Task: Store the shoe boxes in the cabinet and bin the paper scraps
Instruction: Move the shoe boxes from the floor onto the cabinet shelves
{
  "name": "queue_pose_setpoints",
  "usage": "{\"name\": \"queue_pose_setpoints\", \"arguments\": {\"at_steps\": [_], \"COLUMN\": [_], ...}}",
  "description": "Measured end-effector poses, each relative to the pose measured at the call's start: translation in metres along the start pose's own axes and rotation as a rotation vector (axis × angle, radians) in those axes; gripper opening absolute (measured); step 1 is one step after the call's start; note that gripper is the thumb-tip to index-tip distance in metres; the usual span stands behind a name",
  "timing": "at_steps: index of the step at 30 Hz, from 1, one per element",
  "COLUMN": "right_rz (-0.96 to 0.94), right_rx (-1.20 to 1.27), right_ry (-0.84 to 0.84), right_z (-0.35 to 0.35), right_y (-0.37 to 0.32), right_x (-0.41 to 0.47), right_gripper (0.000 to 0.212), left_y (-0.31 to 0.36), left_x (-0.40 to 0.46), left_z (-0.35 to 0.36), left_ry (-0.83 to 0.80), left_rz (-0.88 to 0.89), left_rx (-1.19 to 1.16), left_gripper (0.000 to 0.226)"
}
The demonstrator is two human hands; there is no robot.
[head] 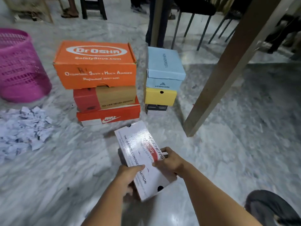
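White box (143, 159) sits low over the floor, held at its near end: left hand (128, 175) wrapped round one edge, right hand (169, 162) clamped on the other. Lift level, thumbs pinning the lid. Beyond the grip: two box stacks (104, 79); further left, paper scraps (24, 128) and pink bin (21, 66). No cabinet visible.

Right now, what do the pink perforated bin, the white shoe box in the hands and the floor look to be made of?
Pink perforated bin: moulded plastic, judging by its regular slot pattern. White shoe box: cardboard with a glossy printed finish; glare shows on its lid. Floor: polished grey-veined stone or tile, probably marble, reflecting light.
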State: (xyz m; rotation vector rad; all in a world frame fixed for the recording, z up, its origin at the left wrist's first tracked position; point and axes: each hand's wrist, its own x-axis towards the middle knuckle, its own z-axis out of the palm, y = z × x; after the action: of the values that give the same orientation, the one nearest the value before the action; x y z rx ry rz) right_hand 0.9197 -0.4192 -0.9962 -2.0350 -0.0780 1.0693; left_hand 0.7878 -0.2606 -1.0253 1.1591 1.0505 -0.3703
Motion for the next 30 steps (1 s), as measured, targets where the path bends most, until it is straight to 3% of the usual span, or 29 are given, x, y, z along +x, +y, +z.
{"name": "queue_pose_setpoints", "arguments": {"at_steps": [6, 10, 14, 16, 20, 22, 27, 30], "right_rz": [-0.059, -0.084, -0.181, -0.192, -0.255, -0.36, -0.597, -0.618], "right_rx": [-0.174, -0.328, -0.514, -0.618, -0.624, -0.616, -0.47, -0.299], "right_ry": [-0.299, -0.636, -0.879, -0.94, -0.958, -0.874, -0.626, -0.63], "right_z": [0.089, 0.192, 0.313, 0.366, 0.43, 0.456, 0.53, 0.582], "right_y": [-0.049, -0.084, -0.128, -0.164, -0.23, -0.26, -0.333, -0.356], "right_x": [-0.035, -0.062, -0.085, -0.126, -0.189, -0.214, -0.223, -0.201], "right_gripper": [0.056, 0.062, 0.083, 0.072, 0.059, 0.05, 0.024, 0.023], "left_y": [-0.053, -0.115, -0.163, -0.183, -0.191, -0.181, -0.14, -0.119], "left_x": [-0.095, -0.16, -0.237, -0.264, -0.312, -0.328, -0.333, -0.315], "left_z": [-0.084, -0.173, -0.279, -0.322, -0.383, -0.414, -0.504, -0.556], "left_ry": [0.092, 0.183, 0.279, 0.311, 0.469, 0.557, 0.731, 0.878], "left_rz": [-0.011, -0.024, 0.008, 0.046, 0.185, 0.262, 0.429, 0.547], "left_rx": [-0.299, -0.487, -0.624, -0.73, -0.82, -0.852, -0.835, -0.831], "left_gripper": [0.028, 0.042, 0.034, 0.038, 0.047, 0.062, 0.072, 0.057]}}
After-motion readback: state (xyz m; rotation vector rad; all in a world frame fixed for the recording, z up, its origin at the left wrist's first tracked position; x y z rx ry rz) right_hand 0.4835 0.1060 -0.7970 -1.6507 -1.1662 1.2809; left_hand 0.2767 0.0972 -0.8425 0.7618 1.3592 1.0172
